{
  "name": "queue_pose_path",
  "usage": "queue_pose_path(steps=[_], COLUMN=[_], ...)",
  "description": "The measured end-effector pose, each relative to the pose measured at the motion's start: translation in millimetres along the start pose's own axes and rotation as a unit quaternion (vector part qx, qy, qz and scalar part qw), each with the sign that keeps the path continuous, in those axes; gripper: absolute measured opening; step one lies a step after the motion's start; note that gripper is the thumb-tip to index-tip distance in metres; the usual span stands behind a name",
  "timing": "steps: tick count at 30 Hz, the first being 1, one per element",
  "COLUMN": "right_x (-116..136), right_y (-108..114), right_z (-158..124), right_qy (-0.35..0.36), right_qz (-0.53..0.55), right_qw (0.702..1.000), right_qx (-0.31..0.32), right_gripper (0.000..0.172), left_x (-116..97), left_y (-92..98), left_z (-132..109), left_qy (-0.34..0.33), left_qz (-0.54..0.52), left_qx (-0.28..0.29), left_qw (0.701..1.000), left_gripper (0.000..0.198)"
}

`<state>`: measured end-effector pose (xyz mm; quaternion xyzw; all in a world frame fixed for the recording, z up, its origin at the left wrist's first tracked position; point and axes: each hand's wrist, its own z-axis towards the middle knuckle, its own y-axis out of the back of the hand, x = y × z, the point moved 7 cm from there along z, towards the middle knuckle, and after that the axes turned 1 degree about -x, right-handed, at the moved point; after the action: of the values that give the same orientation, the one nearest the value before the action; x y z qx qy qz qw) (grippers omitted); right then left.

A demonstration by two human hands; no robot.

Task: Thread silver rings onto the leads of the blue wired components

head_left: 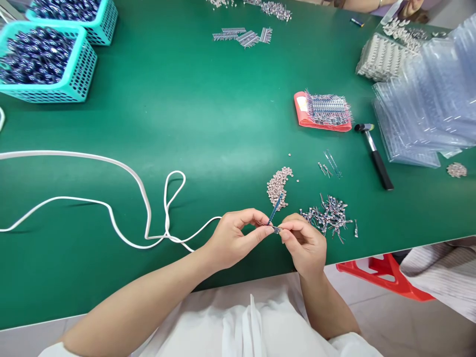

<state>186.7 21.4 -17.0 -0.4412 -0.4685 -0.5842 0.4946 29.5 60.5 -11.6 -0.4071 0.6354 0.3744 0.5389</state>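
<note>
Over the table's front edge, my left hand (238,235) is closed in a pinch on a narrow dark blue strip (275,209) that points up and away. Close against it, my right hand (305,243) pinches a small dark and silvery piece (277,229) at the strip's lower end; whether the two are joined I cannot tell. Just beyond the fingertips lies a heap of tiny round silvery-pink pieces (278,186). Right of my right hand is a loose pile of small blue and silver parts with thin wire leads (329,215).
A black-handled hammer (377,158) lies at right, near a red-wrapped bundle of wired strips (329,110) and stacked clear plastic trays (420,104). White cable (137,178) loops across the left. Turquoise baskets (80,72) of dark coiled items stand far left. Another person's hand (412,7) shows top right.
</note>
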Motion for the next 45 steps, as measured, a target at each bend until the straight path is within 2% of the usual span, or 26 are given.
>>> queue_pose_path(steps=[27, 38, 45], right_x=[-4.8, -1.1, -6.9], right_y=[1.6, 1.3, 0.0], right_z=[-2.7, -0.9, -0.8], right_qy=[-0.019, 0.001, -0.025], right_qz=[0.004, -0.004, 0.034], right_qw=[1.000, 1.000, 0.999], right_qx=[-0.008, -0.009, 0.020], right_gripper=[0.016, 0.016, 0.012], left_x=[-2.0, -0.8, -7.2], left_y=[1.0, 1.3, 1.4], left_z=[0.0, 0.4, 1.9], left_qy=[-0.007, -0.005, -0.027], left_qz=[0.017, 0.025, 0.044], left_qx=[-0.007, -0.006, 0.017], left_qw=[1.000, 1.000, 0.999], left_gripper=[0.010, 0.009, 0.009])
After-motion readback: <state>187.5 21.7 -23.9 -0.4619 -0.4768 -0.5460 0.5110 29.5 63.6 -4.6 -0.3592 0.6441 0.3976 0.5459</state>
